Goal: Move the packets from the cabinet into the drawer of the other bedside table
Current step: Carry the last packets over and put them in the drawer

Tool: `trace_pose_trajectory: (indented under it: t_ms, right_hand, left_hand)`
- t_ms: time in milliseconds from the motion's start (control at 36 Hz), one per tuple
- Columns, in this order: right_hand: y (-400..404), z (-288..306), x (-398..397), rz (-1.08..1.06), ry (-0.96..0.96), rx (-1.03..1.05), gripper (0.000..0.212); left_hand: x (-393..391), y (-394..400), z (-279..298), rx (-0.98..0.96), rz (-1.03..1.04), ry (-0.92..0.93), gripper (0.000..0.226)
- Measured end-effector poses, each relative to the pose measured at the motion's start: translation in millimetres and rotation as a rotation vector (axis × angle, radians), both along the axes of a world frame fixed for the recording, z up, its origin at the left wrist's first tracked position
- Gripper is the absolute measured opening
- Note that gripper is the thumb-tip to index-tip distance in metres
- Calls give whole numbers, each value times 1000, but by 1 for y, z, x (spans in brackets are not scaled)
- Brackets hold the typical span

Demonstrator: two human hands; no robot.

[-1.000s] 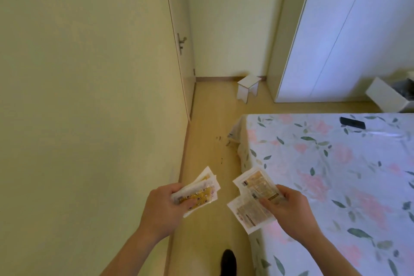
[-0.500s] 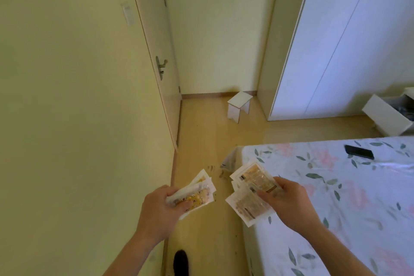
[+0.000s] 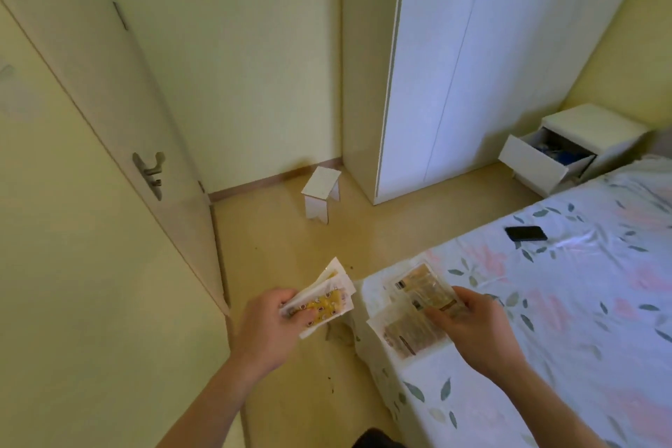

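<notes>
A: Both hands loaded here. The left hand (image 3: 271, 324) has fingers and thumb pinched on a fanned stack of flat white-edged packets with yellow printed fronts (image 3: 324, 296).

B: And the right hand (image 3: 472, 329) is clamped on a looser pair of flat clear packets with brown contents (image 3: 418, 309), thumb on top, held above the corner of the floral-sheeted bed (image 3: 545, 302).

A: The target looks to be the white bedside table (image 3: 596, 131) by the far wall, its white drawer (image 3: 538, 167) pulled open beside the tall white wardrobe (image 3: 472, 65).

B: Risk, for me, is that fan. Slick packets held by one edge could slide apart mid-walk and drop to the wooden floor (image 3: 291, 265).

A: The small white stool (image 3: 322, 193) stands near the route, too. Eyes on the packets could mean a clipped foot.

B: And the drawer already holds dark items, so a careless toss might spill over its front.
</notes>
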State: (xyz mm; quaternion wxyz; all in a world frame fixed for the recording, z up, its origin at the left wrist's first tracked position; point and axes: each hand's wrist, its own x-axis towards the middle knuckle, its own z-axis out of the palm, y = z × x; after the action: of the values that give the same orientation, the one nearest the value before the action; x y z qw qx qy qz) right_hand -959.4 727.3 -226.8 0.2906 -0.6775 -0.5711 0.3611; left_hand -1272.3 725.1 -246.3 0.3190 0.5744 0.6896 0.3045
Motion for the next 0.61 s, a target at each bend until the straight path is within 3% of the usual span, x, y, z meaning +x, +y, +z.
trace_pose_trajectory:
  t_ms: [278,611]
  right_hand:
    - [154,-27,-19,-145,56,-41,5]
    - [378,-20,-86,-17,74,-87,5]
  left_hand:
    - [-31,179,-7,-12,-133,21,5]
    - [-96,366,6,-46,-32,-22,7]
